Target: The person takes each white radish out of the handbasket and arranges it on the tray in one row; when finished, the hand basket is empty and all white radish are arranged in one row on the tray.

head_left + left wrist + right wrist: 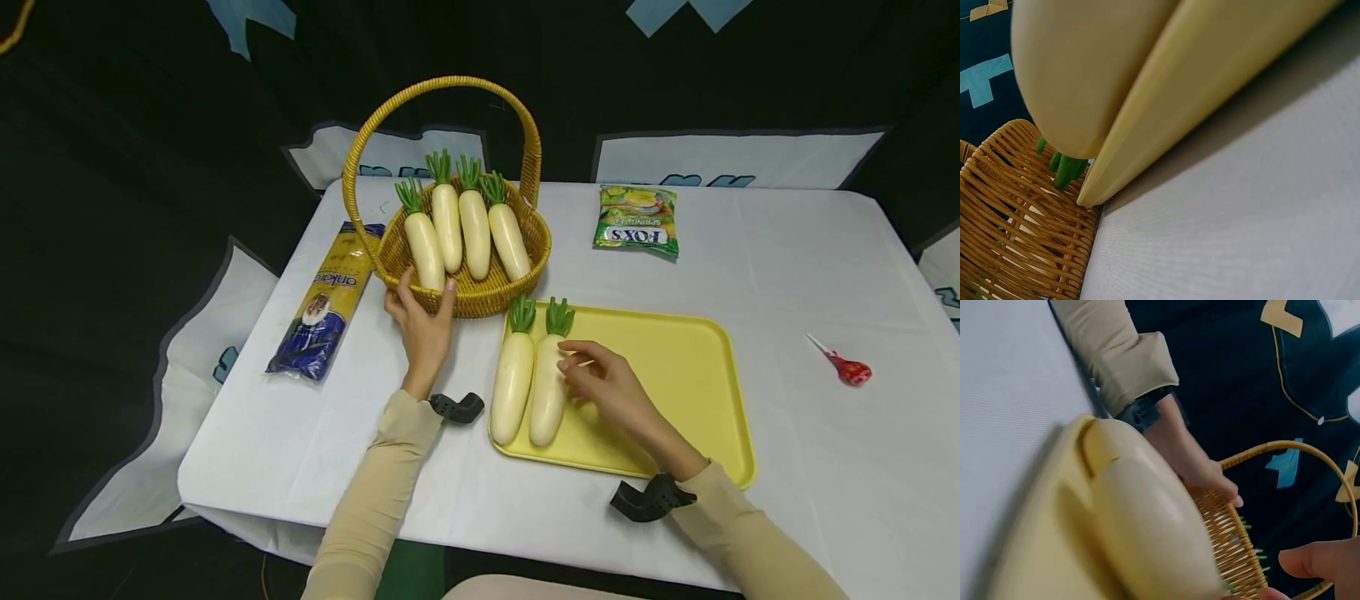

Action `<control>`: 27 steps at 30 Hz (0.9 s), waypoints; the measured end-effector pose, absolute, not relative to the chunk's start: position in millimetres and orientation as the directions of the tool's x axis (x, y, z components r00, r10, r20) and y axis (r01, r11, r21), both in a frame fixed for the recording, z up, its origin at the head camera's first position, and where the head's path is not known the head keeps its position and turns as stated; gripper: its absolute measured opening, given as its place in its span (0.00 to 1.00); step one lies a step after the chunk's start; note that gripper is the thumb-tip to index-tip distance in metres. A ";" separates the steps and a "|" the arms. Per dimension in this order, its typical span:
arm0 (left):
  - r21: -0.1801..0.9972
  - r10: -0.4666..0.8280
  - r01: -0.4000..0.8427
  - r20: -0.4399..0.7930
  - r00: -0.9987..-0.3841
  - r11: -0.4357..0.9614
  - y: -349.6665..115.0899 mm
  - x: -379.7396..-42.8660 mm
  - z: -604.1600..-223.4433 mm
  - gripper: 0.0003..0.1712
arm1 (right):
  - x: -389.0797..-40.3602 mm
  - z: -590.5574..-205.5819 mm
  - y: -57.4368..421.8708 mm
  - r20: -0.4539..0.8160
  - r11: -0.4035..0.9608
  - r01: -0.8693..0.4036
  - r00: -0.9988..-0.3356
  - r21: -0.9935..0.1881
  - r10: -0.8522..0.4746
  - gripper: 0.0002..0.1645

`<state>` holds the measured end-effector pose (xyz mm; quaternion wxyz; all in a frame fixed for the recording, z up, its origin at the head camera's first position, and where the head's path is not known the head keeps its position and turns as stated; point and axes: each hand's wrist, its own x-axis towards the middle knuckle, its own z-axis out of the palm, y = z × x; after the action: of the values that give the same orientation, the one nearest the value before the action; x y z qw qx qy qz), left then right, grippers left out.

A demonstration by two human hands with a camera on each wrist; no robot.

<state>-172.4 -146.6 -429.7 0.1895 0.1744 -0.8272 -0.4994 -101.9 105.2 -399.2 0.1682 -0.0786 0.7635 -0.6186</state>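
Note:
A yellow wicker basket (480,302) with a tall arched handle holds several white radishes (474,233) with green tops. At its near left side my left hand (426,333) grips the rim, thumb at the edge; the right wrist view shows this hand (1188,453) from the side. Two more white radishes lie side by side on a yellow tray (667,367): a left radish (513,387) and a right radish (548,392). My right hand (603,383) is at the upper part of the right radish, fingers loosely bent and thumb apart, fingertips close by its side.
A blue and yellow ankara packet (318,308) lies left of the basket. Behind the tray is a green Fox's candy bag (637,220). A red lollipop (849,368) lies to the right on the white tablecloth (817,467). The tray's far left corner is close to the basket.

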 end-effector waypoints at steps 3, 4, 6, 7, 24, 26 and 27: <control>0.891 -0.473 -0.099 0.139 -0.870 0.444 -147.5 -172.4 -429.4 0.43 | -108.2 -390.9 101.1 -0.107 0.227 0.030 -0.937 -0.974 -0.332 0.23; 0.891 -0.474 -0.099 0.140 -0.869 0.444 -147.6 -172.3 -429.2 0.43 | -110.3 -387.6 99.6 -0.090 0.226 0.014 -0.939 -0.974 -0.331 0.23; 0.890 -0.475 -0.103 0.136 -0.869 0.444 -147.9 -171.7 -428.9 0.43 | -115.4 -381.2 96.7 -0.058 0.226 -0.019 -0.943 -0.974 -0.326 0.22; 0.890 -0.473 -0.103 0.136 -0.870 0.444 -148.2 -171.4 -428.7 0.43 | -118.3 -377.8 95.2 -0.044 0.221 -0.030 -0.946 -0.975 -0.321 0.22; 0.890 -0.473 -0.098 0.141 -0.870 0.445 -148.5 -171.9 -429.4 0.44 | -208.4 -342.4 52.7 0.101 0.351 -0.150 -0.983 -0.924 -0.152 0.31; 0.892 -0.473 -0.101 0.135 -0.871 0.441 -149.0 -171.2 -429.1 0.44 | -219.0 -339.1 44.9 0.115 0.382 -0.162 -0.983 -0.910 -0.144 0.32; 0.892 -0.474 -0.103 0.134 -0.870 0.441 -149.6 -170.8 -429.3 0.44 | -224.1 -337.7 40.4 0.119 0.395 -0.167 -0.982 -0.903 -0.144 0.33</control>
<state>-170.8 -149.6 -429.3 0.1856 0.1741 -0.8283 -0.4992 -224.1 40.4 -337.7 -0.0106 -0.0932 0.8350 -0.5421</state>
